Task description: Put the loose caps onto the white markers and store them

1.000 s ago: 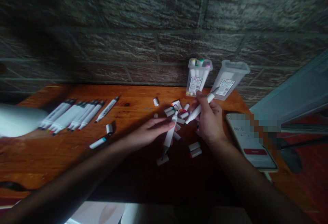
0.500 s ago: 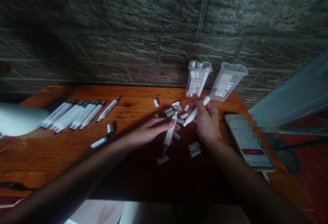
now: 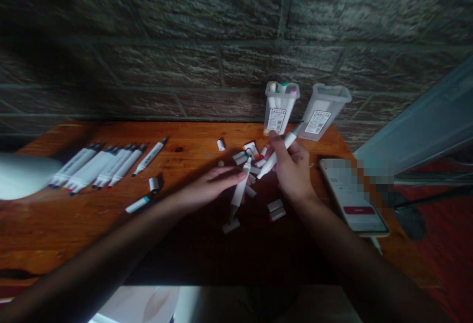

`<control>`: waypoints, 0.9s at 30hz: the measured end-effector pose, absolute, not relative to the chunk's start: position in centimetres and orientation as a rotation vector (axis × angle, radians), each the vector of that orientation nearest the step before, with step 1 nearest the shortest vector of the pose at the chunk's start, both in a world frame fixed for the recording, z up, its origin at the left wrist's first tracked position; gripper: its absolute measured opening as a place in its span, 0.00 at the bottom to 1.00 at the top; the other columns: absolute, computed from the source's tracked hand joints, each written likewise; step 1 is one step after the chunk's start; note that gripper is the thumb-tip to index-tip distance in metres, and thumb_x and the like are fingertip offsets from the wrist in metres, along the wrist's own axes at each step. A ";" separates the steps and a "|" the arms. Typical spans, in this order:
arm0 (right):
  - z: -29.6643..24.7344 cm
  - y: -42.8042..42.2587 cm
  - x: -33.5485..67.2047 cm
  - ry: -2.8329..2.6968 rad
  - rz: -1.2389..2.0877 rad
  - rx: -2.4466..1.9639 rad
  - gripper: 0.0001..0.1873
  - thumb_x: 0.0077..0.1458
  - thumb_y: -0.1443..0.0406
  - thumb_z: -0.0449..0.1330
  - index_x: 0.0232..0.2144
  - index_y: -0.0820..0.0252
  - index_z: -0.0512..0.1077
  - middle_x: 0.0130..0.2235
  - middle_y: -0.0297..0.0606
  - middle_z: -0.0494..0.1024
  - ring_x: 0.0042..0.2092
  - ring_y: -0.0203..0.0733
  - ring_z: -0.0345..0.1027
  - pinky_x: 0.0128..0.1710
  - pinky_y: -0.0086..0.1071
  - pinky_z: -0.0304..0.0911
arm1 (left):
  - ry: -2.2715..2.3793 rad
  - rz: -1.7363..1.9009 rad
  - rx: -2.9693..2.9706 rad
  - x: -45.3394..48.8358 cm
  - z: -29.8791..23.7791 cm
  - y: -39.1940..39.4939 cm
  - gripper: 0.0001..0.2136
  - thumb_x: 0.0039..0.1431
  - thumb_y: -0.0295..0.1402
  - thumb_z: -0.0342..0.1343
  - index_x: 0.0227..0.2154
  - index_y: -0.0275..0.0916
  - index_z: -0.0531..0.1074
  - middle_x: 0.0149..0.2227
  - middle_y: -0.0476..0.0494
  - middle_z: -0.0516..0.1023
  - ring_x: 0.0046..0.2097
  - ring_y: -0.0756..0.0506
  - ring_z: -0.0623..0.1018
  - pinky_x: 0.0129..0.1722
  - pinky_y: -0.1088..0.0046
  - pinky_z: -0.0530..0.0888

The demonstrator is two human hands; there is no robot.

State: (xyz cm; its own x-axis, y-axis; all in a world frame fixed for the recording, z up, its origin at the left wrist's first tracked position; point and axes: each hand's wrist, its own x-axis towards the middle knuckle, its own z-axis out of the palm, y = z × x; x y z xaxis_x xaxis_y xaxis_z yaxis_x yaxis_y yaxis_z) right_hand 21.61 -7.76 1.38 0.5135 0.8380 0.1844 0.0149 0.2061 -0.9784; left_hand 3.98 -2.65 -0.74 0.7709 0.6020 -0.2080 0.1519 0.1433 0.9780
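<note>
Over the middle of the wooden table point(image 3: 199, 141), my left hand point(image 3: 218, 185) is closed on a white marker point(image 3: 240, 187) with a bare tip at its upper end and a dark lower end. To its right, my right hand point(image 3: 291, 168) grips a second white marker point(image 3: 273, 159), tilted, its pale end pointing down and left. Loose marker caps point(image 3: 240, 157) lie in a heap beneath and between the hands. Two more caps point(image 3: 276, 210) rest side by side below my right hand. My fingers partly cover both markers and some of the caps.
Several uncapped markers point(image 3: 88, 165) lie in a row at left, with a single marker point(image 3: 150, 156) beside them. A clear box with markers point(image 3: 277, 118) and another clear box point(image 3: 320, 121) stand by the brick wall point(image 3: 177, 77). A phone point(image 3: 354, 200) lies at right.
The whole view has shifted slightly, so the table's things appear a little further left and up. Both hands keep hold of their markers in nearly the same pose.
</note>
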 end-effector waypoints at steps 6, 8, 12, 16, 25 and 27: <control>1.3 -8.0 21.2 -1.024 0.627 -1.228 0.22 0.57 0.50 0.59 0.20 0.59 0.67 0.20 0.29 0.69 0.21 0.30 0.62 0.22 0.27 0.58 | 0.700 0.342 1.551 4.1 -0.7 -2.7 0.16 0.61 0.43 0.57 0.43 0.35 0.75 0.33 0.45 0.79 0.33 0.48 0.76 0.35 0.74 0.72; 1.3 -8.0 21.2 -1.065 0.600 -1.226 0.22 0.58 0.51 0.58 0.20 0.59 0.67 0.20 0.30 0.70 0.23 0.31 0.63 0.24 0.28 0.59 | 0.658 0.308 1.688 4.2 -0.6 -3.2 0.15 0.62 0.42 0.55 0.41 0.35 0.75 0.34 0.46 0.78 0.33 0.49 0.75 0.34 0.75 0.71; 1.3 -8.1 21.2 -1.106 0.583 -1.270 0.20 0.60 0.52 0.57 0.22 0.58 0.68 0.20 0.29 0.70 0.23 0.31 0.63 0.25 0.28 0.60 | 0.544 0.188 2.032 4.2 -0.5 -3.9 0.13 0.65 0.41 0.53 0.34 0.36 0.74 0.30 0.48 0.75 0.32 0.51 0.72 0.32 0.78 0.69; 1.5 -8.1 21.2 -1.065 0.644 -1.247 0.20 0.59 0.52 0.58 0.22 0.58 0.68 0.20 0.29 0.69 0.22 0.31 0.62 0.23 0.27 0.58 | 0.545 0.175 2.014 4.1 -0.6 -3.6 0.14 0.64 0.42 0.53 0.35 0.35 0.74 0.31 0.47 0.75 0.32 0.50 0.72 0.33 0.77 0.69; 1.3 -7.5 21.9 -0.921 0.698 -1.195 0.21 0.56 0.49 0.60 0.21 0.58 0.68 0.19 0.28 0.69 0.20 0.30 0.60 0.20 0.27 0.55 | 0.614 0.235 1.828 4.3 -0.3 -3.3 0.15 0.63 0.42 0.55 0.42 0.33 0.76 0.32 0.46 0.78 0.33 0.50 0.73 0.33 0.76 0.71; 1.3 -7.5 22.0 -0.904 0.701 -1.223 0.21 0.56 0.49 0.60 0.21 0.58 0.68 0.19 0.28 0.69 0.20 0.30 0.59 0.19 0.27 0.54 | 0.610 0.235 1.813 4.2 -0.3 -3.4 0.15 0.63 0.42 0.55 0.42 0.33 0.76 0.34 0.46 0.78 0.33 0.49 0.74 0.33 0.76 0.71</control>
State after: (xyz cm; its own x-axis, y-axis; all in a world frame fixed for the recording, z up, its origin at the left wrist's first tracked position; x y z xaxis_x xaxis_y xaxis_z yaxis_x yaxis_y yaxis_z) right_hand 21.96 -7.47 1.26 0.4850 0.8515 0.1994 0.0183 0.2181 -0.9758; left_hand 4.24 -3.35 -0.32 0.8450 0.5156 -0.1419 0.2875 -0.2142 0.9335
